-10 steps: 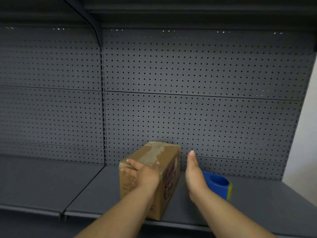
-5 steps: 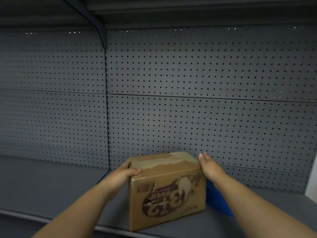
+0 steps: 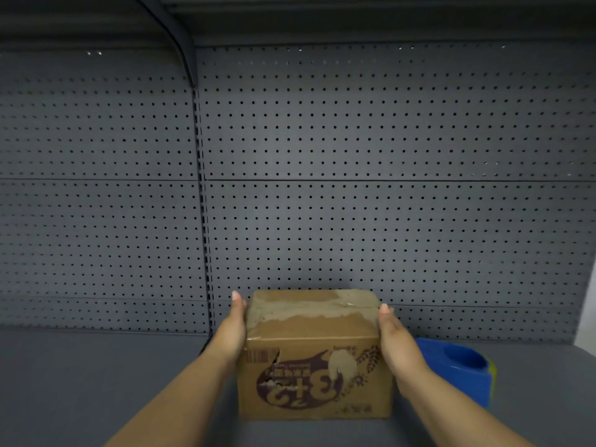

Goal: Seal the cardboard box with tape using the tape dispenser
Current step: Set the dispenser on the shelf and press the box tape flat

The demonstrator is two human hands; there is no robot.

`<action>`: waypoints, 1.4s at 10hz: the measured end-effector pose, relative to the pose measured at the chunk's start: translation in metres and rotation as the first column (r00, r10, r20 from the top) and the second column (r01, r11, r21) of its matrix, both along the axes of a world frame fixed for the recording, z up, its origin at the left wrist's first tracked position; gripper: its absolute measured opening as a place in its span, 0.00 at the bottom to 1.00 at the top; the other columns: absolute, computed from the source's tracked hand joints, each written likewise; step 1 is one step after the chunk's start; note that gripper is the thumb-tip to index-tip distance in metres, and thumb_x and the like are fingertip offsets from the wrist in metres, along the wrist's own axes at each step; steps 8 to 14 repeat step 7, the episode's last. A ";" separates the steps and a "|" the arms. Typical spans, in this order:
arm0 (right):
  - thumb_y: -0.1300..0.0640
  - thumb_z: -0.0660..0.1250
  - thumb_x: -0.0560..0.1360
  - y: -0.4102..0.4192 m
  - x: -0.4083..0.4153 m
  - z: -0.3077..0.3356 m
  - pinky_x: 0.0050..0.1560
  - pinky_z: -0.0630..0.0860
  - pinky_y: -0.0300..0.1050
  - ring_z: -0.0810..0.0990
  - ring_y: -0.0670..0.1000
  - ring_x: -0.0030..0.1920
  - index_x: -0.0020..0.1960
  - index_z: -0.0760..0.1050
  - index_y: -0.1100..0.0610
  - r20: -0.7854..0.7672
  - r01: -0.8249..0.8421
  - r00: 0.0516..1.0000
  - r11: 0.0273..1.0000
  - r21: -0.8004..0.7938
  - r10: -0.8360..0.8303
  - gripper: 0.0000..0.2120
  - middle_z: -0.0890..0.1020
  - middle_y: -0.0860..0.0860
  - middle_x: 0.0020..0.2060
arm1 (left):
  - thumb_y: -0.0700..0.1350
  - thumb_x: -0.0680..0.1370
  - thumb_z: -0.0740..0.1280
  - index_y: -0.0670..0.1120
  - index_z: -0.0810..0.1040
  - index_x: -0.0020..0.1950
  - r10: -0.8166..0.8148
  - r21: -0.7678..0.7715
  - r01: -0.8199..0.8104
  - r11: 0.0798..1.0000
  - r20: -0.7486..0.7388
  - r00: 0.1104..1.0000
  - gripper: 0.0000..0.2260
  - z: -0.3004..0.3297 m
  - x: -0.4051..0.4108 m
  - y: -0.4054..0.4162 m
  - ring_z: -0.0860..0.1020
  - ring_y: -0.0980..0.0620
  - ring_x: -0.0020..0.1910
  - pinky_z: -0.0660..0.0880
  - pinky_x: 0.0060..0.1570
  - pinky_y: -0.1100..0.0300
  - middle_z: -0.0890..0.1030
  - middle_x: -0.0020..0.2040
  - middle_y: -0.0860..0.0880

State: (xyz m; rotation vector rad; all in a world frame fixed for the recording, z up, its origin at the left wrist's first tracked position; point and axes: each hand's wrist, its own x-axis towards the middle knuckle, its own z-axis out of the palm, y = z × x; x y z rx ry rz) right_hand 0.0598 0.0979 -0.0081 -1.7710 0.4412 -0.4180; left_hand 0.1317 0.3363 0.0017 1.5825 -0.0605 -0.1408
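Observation:
A brown cardboard box [image 3: 314, 359] with a dark printed logo on its front stands on the grey shelf [image 3: 96, 382], its top flaps down and bearing old torn tape marks. My left hand [image 3: 233, 327] presses flat against the box's left side. Against the right side lies my right hand [image 3: 395, 337], so the box is held between both palms. A blue tape dispenser [image 3: 461, 369] with a yellow edge sits on the shelf just right of the box, behind my right wrist and partly hidden by it.
A grey pegboard wall [image 3: 354, 188] rises right behind the box. A vertical upright [image 3: 203, 221] divides the back panels left of the box. Another shelf overhangs at the top, with a bracket [image 3: 180, 43] curving down.
The box has been turned so its printed front faces me squarely, and it sits centred. Both hands moved from its near corner to its left and right sides.

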 end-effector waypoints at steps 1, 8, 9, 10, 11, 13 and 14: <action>0.37 0.45 0.77 0.003 0.002 0.002 0.70 0.63 0.57 0.67 0.55 0.68 0.71 0.64 0.50 -0.029 0.024 0.999 0.998 0.061 -0.022 0.29 0.70 0.53 0.69 | 0.70 0.73 0.44 0.50 0.65 0.72 -0.020 -0.065 0.017 0.998 -0.049 0.999 0.36 -0.009 0.014 0.004 0.75 0.44 0.63 0.70 0.64 0.45 0.76 0.65 0.45; 0.29 0.47 0.71 0.009 -0.009 0.027 0.41 0.76 0.53 0.81 0.59 0.49 0.55 0.76 0.60 -0.078 0.008 0.996 0.869 0.494 0.036 0.38 0.83 0.62 0.48 | 0.83 0.57 0.42 0.52 0.59 0.75 0.029 -0.049 -0.034 0.998 -0.108 0.994 0.54 -0.021 0.048 0.010 0.63 0.41 0.73 0.59 0.70 0.38 0.66 0.74 0.45; 0.29 0.47 0.71 0.009 -0.009 0.027 0.41 0.76 0.53 0.81 0.59 0.49 0.55 0.76 0.60 -0.078 0.008 0.996 0.869 0.494 0.036 0.38 0.83 0.62 0.48 | 0.83 0.57 0.42 0.52 0.59 0.75 0.029 -0.049 -0.034 0.998 -0.108 0.994 0.54 -0.021 0.048 0.010 0.63 0.41 0.73 0.59 0.70 0.38 0.66 0.74 0.45; 0.29 0.47 0.71 0.009 -0.009 0.027 0.41 0.76 0.53 0.81 0.59 0.49 0.55 0.76 0.60 -0.078 0.008 0.996 0.869 0.494 0.036 0.38 0.83 0.62 0.48 | 0.83 0.57 0.42 0.52 0.59 0.75 0.029 -0.049 -0.034 0.998 -0.108 0.994 0.54 -0.021 0.048 0.010 0.63 0.41 0.73 0.59 0.70 0.38 0.66 0.74 0.45; 0.29 0.47 0.71 0.009 -0.009 0.027 0.41 0.76 0.53 0.81 0.59 0.49 0.55 0.76 0.60 -0.078 0.008 0.996 0.869 0.494 0.036 0.38 0.83 0.62 0.48 | 0.83 0.57 0.42 0.52 0.59 0.75 0.029 -0.049 -0.034 0.998 -0.108 0.994 0.54 -0.021 0.048 0.010 0.63 0.41 0.73 0.59 0.70 0.38 0.66 0.74 0.45; 0.29 0.47 0.71 0.009 -0.009 0.027 0.41 0.76 0.53 0.81 0.59 0.49 0.55 0.76 0.60 -0.078 0.008 0.996 0.869 0.494 0.036 0.38 0.83 0.62 0.48 | 0.83 0.57 0.42 0.52 0.59 0.75 0.029 -0.049 -0.034 0.998 -0.108 0.994 0.54 -0.021 0.048 0.010 0.63 0.41 0.73 0.59 0.70 0.38 0.66 0.74 0.45; 0.29 0.47 0.71 0.009 -0.009 0.027 0.41 0.76 0.53 0.81 0.59 0.49 0.55 0.76 0.60 -0.078 0.008 0.996 0.869 0.494 0.036 0.38 0.83 0.62 0.48 | 0.83 0.57 0.42 0.52 0.59 0.75 0.029 -0.049 -0.034 0.998 -0.108 0.994 0.54 -0.021 0.048 0.010 0.63 0.41 0.73 0.59 0.70 0.38 0.66 0.74 0.45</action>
